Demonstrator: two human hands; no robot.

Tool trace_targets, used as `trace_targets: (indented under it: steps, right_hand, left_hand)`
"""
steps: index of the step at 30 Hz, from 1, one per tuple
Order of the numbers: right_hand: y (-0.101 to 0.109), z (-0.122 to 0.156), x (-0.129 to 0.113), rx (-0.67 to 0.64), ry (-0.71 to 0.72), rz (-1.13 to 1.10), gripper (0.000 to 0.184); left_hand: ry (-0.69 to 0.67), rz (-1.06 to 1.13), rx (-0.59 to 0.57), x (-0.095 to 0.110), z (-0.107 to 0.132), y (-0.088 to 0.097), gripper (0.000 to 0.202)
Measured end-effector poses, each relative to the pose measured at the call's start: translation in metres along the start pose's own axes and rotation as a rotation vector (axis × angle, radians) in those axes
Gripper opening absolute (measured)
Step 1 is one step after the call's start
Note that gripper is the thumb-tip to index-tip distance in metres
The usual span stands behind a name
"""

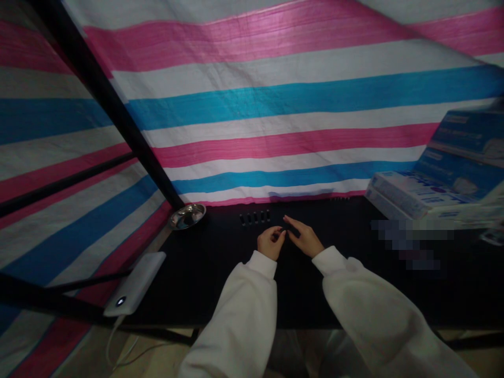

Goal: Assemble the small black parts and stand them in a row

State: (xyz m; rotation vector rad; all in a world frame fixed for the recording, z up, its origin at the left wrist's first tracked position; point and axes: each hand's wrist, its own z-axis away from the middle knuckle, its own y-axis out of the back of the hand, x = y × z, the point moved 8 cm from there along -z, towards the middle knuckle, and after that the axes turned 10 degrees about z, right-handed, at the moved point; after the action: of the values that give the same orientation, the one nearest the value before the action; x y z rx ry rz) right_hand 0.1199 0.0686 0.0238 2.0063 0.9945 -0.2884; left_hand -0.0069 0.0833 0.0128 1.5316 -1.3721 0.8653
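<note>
The person's left hand (271,243) and right hand (305,238) sit close together over the middle of the worktop, just below and slightly apart from a row of small upright black pegs (255,217). The left grip has its thumb and fingertips drawn together in a loose pinch; at this size, I cannot tell whether it holds anything. The right grip reaches across with its fingers long and nearly together, their tips pointing at the left hand and almost meeting it. Whether anything small and dark lies between them is also impossible to tell. White sleeves (240,320) run back from both wrists.

The matte black worktop (220,299) also carries a short line of tiny dark items (340,198) at its far edge. A shallow round stainless steel dish (188,216) sits in the far left corner. A white power bank (134,283) with a lit button lies at the near left edge, a white cable trailing down from it. Stacked blue-and-white cardboard boxes (433,184) stand at the right, beside a pixelated patch (405,241). Behind everything hangs a pink, white and blue striped woven tarpaulin (275,105), crossed by a black metal pole (106,105).
</note>
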Motion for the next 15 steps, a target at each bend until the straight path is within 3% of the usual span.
trace_targets:
  steps: [6, 10, 12, 15]
  right_hand:
    - [0.0, 0.001, -0.001, 0.008, -0.012, -0.005, 0.039]
    - [0.007, -0.006, -0.005, 0.022, -0.001, -0.036, 0.028]
    - [0.015, -0.013, 0.001, 0.102, -0.047, -0.064, 0.026]
    - [0.024, -0.024, 0.031, 0.309, -0.268, -0.113, 0.03]
  left_hand:
    - [-0.009, 0.011, 0.005, 0.007, 0.0, 0.0, 0.026]
    - [0.078, 0.155, 0.041, 0.006, -0.001, 0.004, 0.033]
    - [0.137, 0.239, 0.094, 0.004, -0.003, 0.01, 0.038]
    - [0.23, 0.324, 0.196, -0.001, -0.005, 0.02, 0.041]
